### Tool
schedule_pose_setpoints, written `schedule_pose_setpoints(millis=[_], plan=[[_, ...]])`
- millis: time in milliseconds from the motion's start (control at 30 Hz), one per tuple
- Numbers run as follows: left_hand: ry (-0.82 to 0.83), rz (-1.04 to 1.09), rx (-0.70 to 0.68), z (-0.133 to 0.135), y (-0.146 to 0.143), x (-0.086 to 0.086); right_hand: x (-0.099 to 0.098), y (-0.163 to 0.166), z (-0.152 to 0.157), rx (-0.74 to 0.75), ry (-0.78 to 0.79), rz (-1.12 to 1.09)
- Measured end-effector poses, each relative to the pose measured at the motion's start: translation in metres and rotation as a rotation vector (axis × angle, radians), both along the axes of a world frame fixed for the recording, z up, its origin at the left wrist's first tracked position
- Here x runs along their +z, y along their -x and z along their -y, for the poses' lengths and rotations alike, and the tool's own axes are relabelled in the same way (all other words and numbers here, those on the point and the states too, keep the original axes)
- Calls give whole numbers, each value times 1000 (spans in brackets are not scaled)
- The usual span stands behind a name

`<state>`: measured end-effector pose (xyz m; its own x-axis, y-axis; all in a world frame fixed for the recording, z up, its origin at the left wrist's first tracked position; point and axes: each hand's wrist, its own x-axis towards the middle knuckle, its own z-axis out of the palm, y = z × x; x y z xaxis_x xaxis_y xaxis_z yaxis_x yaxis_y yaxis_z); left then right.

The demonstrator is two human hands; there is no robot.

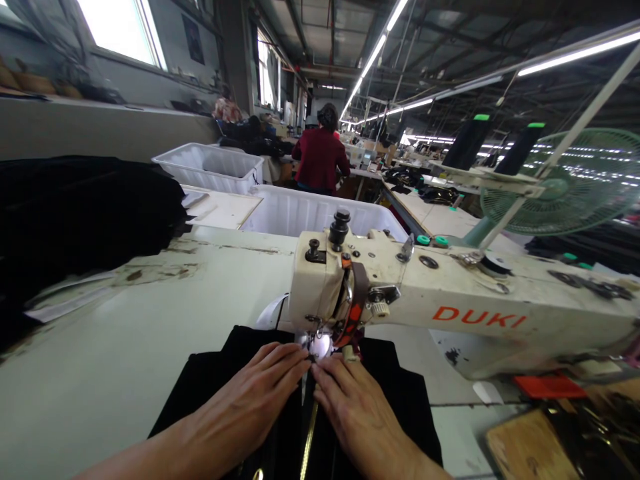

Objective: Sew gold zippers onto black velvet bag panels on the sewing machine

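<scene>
A cream sewing machine (450, 300) marked DUKI stands on the pale table (125, 347). Black fabric (210, 380) lies under its needle area (317, 343), with a gold zipper strip (309, 440) running along the middle. My left hand (255, 393) lies flat on the fabric left of the strip, fingers stretched toward the needle. My right hand (350, 400) lies flat on the right side, fingertips close to the presser foot. Both hands press the fabric and grip nothing.
A heap of black cloth (85, 213) lies at the left. White plastic bins (305, 210) stand behind the table. A green fan (565, 180) and thread cones (467, 140) are at the right. A person in a red top (320, 157) sits further back.
</scene>
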<state>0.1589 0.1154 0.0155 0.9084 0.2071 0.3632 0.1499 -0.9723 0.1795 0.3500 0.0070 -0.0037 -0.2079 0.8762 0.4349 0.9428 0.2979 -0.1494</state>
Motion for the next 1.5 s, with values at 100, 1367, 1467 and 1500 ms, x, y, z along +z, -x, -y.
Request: schedule_pose_setpoints(millis=[100,1367,1467,1500], plan=[[6,29,13,2,4,6,1,0,0,5,-2,-2],[-188,-42,254,31,13,-29,-2,-3,0,68,-56,-33],[-288,-69,336,34,17,-38,-4,-3,0,67,-48,-49],[-299,-62,349,34,17,-39,-5,-3,0,73,-46,-47]])
